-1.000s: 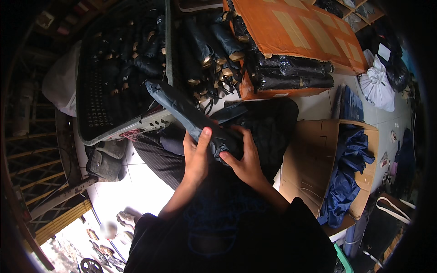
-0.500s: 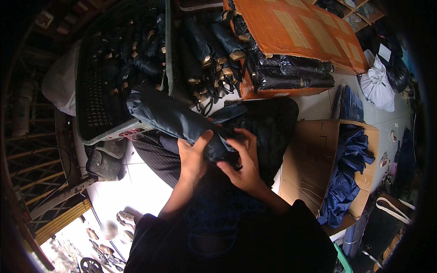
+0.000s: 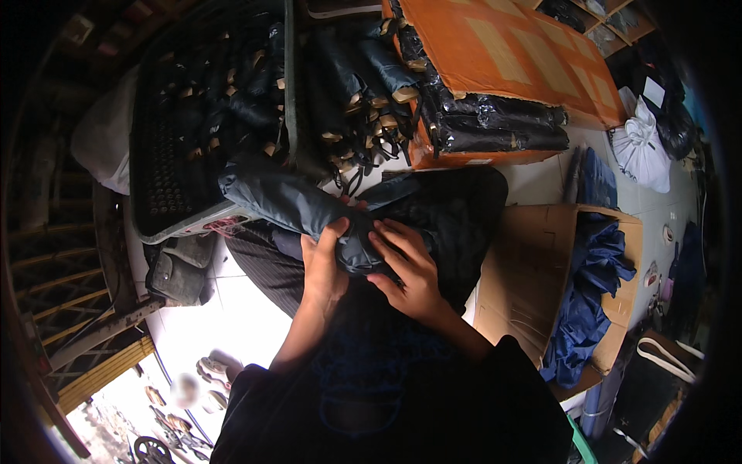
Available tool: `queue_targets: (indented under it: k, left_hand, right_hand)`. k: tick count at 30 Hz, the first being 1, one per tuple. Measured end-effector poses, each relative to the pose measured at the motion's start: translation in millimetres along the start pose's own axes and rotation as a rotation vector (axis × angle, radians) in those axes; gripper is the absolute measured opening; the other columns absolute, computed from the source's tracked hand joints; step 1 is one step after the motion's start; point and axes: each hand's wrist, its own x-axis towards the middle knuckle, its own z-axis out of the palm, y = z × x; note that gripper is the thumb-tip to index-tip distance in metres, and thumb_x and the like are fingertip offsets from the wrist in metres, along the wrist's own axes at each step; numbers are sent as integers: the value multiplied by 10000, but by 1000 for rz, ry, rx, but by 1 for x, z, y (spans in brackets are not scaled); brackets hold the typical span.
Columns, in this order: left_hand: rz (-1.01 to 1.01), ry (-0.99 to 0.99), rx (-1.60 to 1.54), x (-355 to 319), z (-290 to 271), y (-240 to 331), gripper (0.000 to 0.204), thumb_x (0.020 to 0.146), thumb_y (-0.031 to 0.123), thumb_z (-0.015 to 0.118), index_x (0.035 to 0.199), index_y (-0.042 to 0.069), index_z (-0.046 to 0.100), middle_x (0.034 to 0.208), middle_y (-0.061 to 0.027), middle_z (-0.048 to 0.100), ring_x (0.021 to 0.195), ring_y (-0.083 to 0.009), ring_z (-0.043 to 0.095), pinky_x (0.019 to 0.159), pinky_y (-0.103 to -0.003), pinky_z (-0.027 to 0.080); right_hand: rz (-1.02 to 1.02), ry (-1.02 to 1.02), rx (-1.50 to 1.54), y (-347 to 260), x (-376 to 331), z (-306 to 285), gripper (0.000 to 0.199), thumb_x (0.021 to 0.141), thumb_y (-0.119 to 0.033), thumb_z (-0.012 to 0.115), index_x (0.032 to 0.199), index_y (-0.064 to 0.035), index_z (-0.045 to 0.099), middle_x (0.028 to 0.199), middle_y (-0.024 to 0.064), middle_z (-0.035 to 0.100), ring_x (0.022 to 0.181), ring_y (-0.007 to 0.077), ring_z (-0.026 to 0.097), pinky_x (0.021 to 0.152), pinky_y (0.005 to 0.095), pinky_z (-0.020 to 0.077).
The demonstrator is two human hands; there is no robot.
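Observation:
A dark blue-grey folded umbrella point(image 3: 274, 197) lies slantwise over my lap, its far end up and to the left, by the basket. My left hand point(image 3: 325, 259) is wrapped round it near its close end, thumb on top and fingertips showing on the far side. On the same end my right hand point(image 3: 410, 271) presses the loose fabric, fingers above and thumb below. The umbrella's near tip is mostly hidden between my hands. Another strip of dark fabric point(image 3: 393, 190) rests across my leg just beyond.
A dark plastic basket point(image 3: 166, 220) full of folded umbrellas stands at the far left. More umbrellas point(image 3: 386, 69) with wooden handles are heaped beside it. An orange carton point(image 3: 495, 54) holds black wrapped packs. To the right, a brown box point(image 3: 522, 278) contains blue fabric point(image 3: 583, 309).
My right fingers have come down from a raised pose onto the fabric, closer to my left hand. The umbrella's far end has dipped slightly; my left hand holds nearly the same place.

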Motion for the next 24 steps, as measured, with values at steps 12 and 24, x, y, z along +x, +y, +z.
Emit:
queue_targets:
  k: [12, 24]
  left_hand:
    - [-29, -165, 44, -6, 6, 8, 630, 721, 69, 652, 1287, -2, 383, 1067, -148, 579, 1017, -278, 599, 899, -399, 487]
    - [72, -214, 146, 1, 4, 2, 682, 723, 116, 657, 1333, -6, 377, 1110, -141, 561, 1055, -261, 574, 933, -374, 459]
  right_hand:
    - [530, 133, 943, 6, 9, -15, 278, 838, 25, 657, 1098, -1, 560, 896, 20, 557, 867, 85, 558, 805, 234, 453]
    - [296, -30, 439, 22, 8, -2, 397, 881, -81, 626, 1258, -10, 522, 1139, 129, 572, 1070, 226, 569, 905, 315, 440]
